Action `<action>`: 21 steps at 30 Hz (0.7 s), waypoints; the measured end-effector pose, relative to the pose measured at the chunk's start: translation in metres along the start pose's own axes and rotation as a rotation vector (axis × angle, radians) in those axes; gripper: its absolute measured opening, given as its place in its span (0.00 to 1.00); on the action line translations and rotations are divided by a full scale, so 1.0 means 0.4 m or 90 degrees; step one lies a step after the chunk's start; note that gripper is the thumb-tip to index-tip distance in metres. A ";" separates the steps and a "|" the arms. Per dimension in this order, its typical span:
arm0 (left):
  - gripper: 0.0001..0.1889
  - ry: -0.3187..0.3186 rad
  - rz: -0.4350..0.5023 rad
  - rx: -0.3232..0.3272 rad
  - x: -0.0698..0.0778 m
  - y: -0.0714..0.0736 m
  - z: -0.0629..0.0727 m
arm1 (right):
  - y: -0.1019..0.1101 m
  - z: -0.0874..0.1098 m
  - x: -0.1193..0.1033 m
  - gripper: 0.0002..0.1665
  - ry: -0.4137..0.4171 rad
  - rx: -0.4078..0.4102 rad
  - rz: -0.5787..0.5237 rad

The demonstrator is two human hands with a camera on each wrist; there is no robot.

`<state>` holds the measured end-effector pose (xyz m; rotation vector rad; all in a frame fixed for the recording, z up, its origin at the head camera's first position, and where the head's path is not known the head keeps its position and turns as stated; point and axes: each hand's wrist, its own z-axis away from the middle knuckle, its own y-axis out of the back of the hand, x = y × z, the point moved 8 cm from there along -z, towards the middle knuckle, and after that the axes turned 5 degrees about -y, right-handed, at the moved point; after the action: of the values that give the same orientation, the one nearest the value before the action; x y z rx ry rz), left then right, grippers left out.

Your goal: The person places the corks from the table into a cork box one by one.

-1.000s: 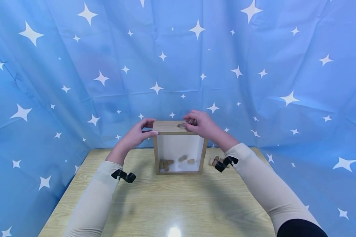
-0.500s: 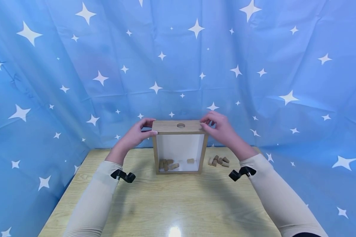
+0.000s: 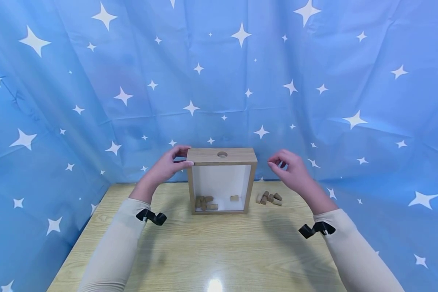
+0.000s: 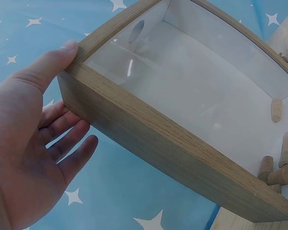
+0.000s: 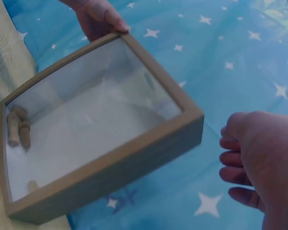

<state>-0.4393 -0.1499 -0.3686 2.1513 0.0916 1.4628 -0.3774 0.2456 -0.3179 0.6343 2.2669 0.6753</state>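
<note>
A shallow wooden box (image 3: 221,156) with a clear front and a white back stands upright on the table. Its top has a round hole (image 3: 222,154). Several cork stoppers (image 3: 203,202) lie inside at the lower left, with a lone cork (image 3: 234,198) to their right. My left hand (image 3: 168,166) holds the box's upper left corner, thumb on the front frame and fingers reaching toward the back, as the left wrist view shows. To the right of the box hangs my right hand (image 3: 291,170), apart from it, fingers loosely curled around nothing.
More corks (image 3: 268,198) lie in a loose group on the wooden table (image 3: 219,247), right of the box. A blue curtain with white stars (image 3: 219,81) hangs behind and along the sides. Each forearm carries a black wrist mount.
My right hand has left the hole and moved right, past the box's corner, into the air. A cork has dropped and settled at the bottom inside the box. The left hand stays put.
</note>
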 end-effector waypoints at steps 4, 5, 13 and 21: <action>0.39 0.001 -0.002 0.000 -0.004 0.000 -0.002 | -0.002 0.033 0.045 0.06 -0.042 -0.010 0.016; 0.39 0.002 0.000 0.000 -0.003 0.000 -0.003 | -0.003 0.041 0.057 0.06 -0.051 -0.012 0.019; 0.38 -0.002 0.004 0.002 0.003 0.002 -0.003 | -0.013 0.100 0.155 0.04 -0.127 -0.027 0.049; 0.37 0.002 -0.002 -0.003 0.002 0.000 0.000 | -0.038 0.152 0.246 0.03 -0.161 -0.044 0.075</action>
<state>-0.4390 -0.1498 -0.3679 2.1449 0.0925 1.4639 -0.4016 0.3106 -0.4115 0.7791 1.9780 0.6857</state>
